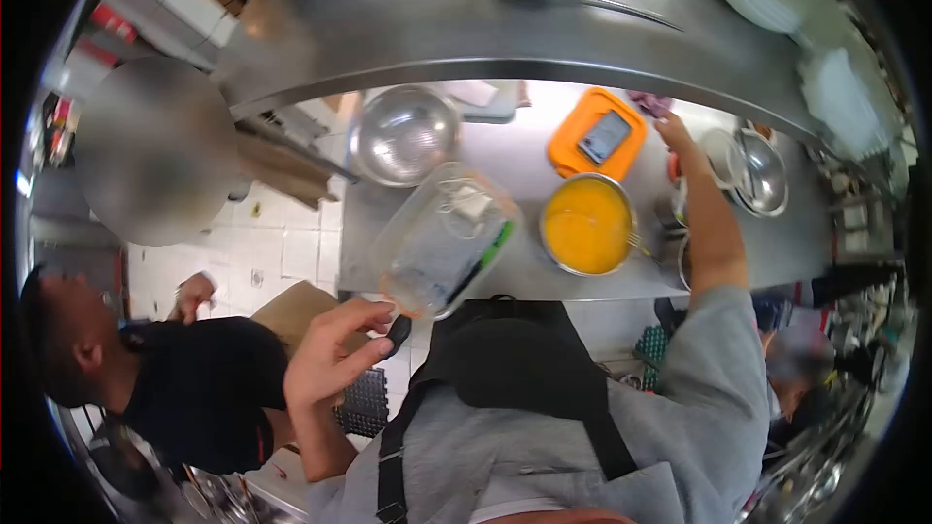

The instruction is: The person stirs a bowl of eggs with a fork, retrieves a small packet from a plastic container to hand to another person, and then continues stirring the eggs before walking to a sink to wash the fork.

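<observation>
Beyond the yellow-filled bowl (587, 225), the screen of the phone (605, 136) is too small to read; whether the right hand (671, 132) grips the purple item (648, 101) is unclear. Right of the bowl, the forearm (714, 218) partly hides pots (678, 260); left, the clear container's (393, 241) contents are indistinct.

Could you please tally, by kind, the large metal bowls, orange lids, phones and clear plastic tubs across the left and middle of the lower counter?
Large metal bowls: 2 (the shiny bowl and the bowl of yellow liquid)
Orange lid: 1
Phone: 1
Clear plastic tub: 1
Total: 5
</observation>
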The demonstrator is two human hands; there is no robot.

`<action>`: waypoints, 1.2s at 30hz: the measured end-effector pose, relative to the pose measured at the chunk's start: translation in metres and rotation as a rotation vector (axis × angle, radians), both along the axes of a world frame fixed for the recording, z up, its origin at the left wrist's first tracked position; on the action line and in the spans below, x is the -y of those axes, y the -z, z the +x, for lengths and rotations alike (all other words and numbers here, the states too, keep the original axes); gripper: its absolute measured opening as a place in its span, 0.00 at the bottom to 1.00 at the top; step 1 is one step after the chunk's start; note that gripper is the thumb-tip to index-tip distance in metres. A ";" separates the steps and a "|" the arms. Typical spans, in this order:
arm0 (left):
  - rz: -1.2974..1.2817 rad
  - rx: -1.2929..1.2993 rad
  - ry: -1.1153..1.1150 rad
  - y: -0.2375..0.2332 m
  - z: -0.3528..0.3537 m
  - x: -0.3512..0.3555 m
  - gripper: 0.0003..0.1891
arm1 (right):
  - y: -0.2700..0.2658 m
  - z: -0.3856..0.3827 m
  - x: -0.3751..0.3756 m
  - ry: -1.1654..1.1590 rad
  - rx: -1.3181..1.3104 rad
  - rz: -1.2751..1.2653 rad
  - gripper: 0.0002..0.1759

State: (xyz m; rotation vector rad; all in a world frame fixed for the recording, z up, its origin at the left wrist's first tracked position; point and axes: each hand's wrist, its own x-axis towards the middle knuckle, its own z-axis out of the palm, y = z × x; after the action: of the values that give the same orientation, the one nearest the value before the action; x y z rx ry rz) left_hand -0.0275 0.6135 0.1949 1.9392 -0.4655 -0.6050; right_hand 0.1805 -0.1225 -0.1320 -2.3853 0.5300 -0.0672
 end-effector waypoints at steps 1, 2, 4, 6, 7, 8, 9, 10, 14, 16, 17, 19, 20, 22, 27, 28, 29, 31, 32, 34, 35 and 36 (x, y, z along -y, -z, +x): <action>-0.087 -0.061 0.021 0.016 0.007 0.022 0.19 | 0.000 0.003 -0.006 0.037 -0.036 0.023 0.32; -0.168 -0.118 0.031 0.030 0.012 0.043 0.19 | -0.017 0.004 -0.020 0.051 -0.143 0.029 0.31; -0.249 -0.331 -0.025 0.047 0.037 0.098 0.19 | -0.021 0.014 -0.031 0.035 -0.185 0.032 0.32; -0.390 -0.414 -0.124 0.086 0.078 0.150 0.19 | -0.007 0.019 -0.030 0.057 -0.200 0.079 0.32; -0.485 -0.454 -0.198 0.112 0.103 0.174 0.21 | -0.011 0.019 -0.039 0.089 -0.247 0.129 0.32; -0.581 -0.495 -0.275 0.138 0.129 0.198 0.23 | -0.015 0.019 -0.050 0.120 -0.295 0.176 0.32; -0.501 -0.512 -0.332 0.160 0.157 0.222 0.25 | -0.013 0.021 -0.057 0.126 -0.290 0.172 0.32; -0.421 -0.531 -0.388 0.179 0.182 0.246 0.27 | -0.010 0.022 -0.062 0.133 -0.287 0.166 0.32; 0.068 -0.645 -0.443 0.251 0.235 0.318 0.33 | 0.009 0.021 -0.063 0.122 -0.289 0.236 0.29; 0.129 -0.743 -0.462 0.268 0.244 0.337 0.35 | 0.010 0.021 -0.069 0.088 -0.278 0.271 0.27; 0.113 -0.778 -0.469 0.274 0.244 0.342 0.36 | 0.013 0.022 -0.073 0.057 -0.259 0.227 0.26; 0.120 -0.804 -0.469 0.286 0.246 0.349 0.37 | 0.023 0.029 -0.075 0.042 -0.273 0.170 0.26; 0.141 -0.793 -0.465 0.292 0.250 0.350 0.38 | 0.030 0.033 -0.072 0.021 -0.290 0.157 0.26; 0.163 -0.752 -0.490 0.307 0.260 0.349 0.39 | 0.046 0.042 -0.066 0.004 -0.277 0.167 0.26; 0.225 -0.632 -0.638 0.333 0.278 0.329 0.39 | 0.023 0.046 -0.091 -0.073 -0.146 0.311 0.19; 0.240 -0.602 -0.671 0.334 0.278 0.324 0.36 | 0.020 0.044 -0.099 -0.019 -0.139 0.440 0.18; 0.255 -0.572 -0.703 0.335 0.278 0.320 0.32 | 0.017 0.042 -0.107 0.036 -0.131 0.569 0.16; 0.271 -0.522 -0.736 0.338 0.286 0.318 0.28 | 0.008 0.041 -0.112 0.018 -0.128 0.622 0.13; 0.278 -0.510 -0.741 0.340 0.290 0.317 0.28 | 0.004 0.038 -0.114 0.006 -0.116 0.651 0.13; 0.183 -0.529 -0.737 0.318 0.284 0.314 0.26 | -0.014 0.034 -0.123 -0.002 -0.092 0.688 0.13; 0.079 -0.555 -0.726 0.266 0.270 0.317 0.25 | -0.040 0.031 -0.128 0.002 -0.078 0.694 0.12; -0.012 -0.534 -0.696 0.249 0.266 0.316 0.24 | -0.055 0.029 -0.134 0.008 -0.065 0.703 0.12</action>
State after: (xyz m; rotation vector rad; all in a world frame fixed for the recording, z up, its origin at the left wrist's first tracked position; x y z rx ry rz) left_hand 0.2386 0.2972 -0.0544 1.6827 0.5228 -0.6113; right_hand 0.2097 0.0110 -0.0773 -1.7019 0.4917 0.1694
